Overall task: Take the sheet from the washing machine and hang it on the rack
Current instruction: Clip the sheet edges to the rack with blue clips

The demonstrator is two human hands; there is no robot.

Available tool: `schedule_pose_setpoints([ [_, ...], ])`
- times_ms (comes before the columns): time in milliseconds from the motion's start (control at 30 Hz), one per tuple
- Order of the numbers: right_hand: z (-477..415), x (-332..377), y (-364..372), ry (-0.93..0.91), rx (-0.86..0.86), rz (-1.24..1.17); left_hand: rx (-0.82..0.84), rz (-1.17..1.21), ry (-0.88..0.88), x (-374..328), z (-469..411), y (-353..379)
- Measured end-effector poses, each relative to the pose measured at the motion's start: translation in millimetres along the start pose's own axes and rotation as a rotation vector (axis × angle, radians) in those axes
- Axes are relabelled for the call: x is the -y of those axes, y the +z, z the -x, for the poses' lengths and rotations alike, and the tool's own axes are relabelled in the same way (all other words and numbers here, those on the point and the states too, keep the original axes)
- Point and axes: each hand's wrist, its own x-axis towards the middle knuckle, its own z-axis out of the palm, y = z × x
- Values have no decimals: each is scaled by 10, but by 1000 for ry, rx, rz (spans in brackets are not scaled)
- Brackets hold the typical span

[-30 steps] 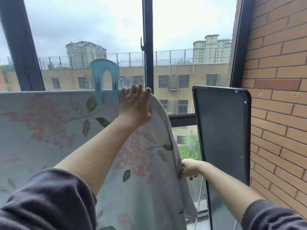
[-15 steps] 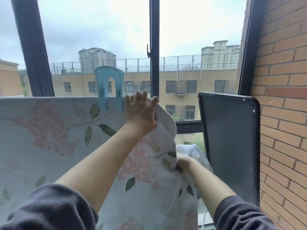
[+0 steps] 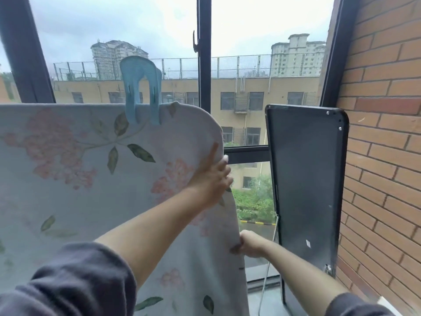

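One sheet [image 3: 68, 179], gripped: left hand [image 3: 210, 181], right hand [image 3: 249, 245].

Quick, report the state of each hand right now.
Left hand: holds the sheet by its right edge.
Right hand: grips the same edge lower down.

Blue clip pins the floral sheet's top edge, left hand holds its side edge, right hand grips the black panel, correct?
No: the head view shows the right hand also pinching the floral sheet at its side edge, apart from the black panel. The rest holds.
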Motion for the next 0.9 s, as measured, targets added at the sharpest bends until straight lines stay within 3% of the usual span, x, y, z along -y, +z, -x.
schedule_pose_setpoints([
  [100,17,5,-218,148,-241,320,-26,-1,1,-68,30,86],
  [167,-53,-19,-367,217,-437,253,-64,-13,2,-73,28,114],
  [200,-89,-4,-350,219,-443,99,-84,-7,1,-87,24,125],
  [267,-129,31,-98,191,-218,-131,-121,49,11,-150,19,151],
  [333,-130,-13,253,176,32,-84,-140,114,8,-254,34,255],
  [367,-118,-62,371,207,55,-27,-165,138,9,-305,66,322],
  [533,-100,-287,442,355,-325,-34,-263,269,25,-651,519,853],
  [600,-18,-256,503,319,-269,-59,-186,348,32,-820,742,1031],
  [800,-9,-269,958,236,-232,-219,279,649,69,-1304,1336,1388],
  [900,-20,-335,959,380,-386,-245,405,823,-15,-1454,1551,1485],
])
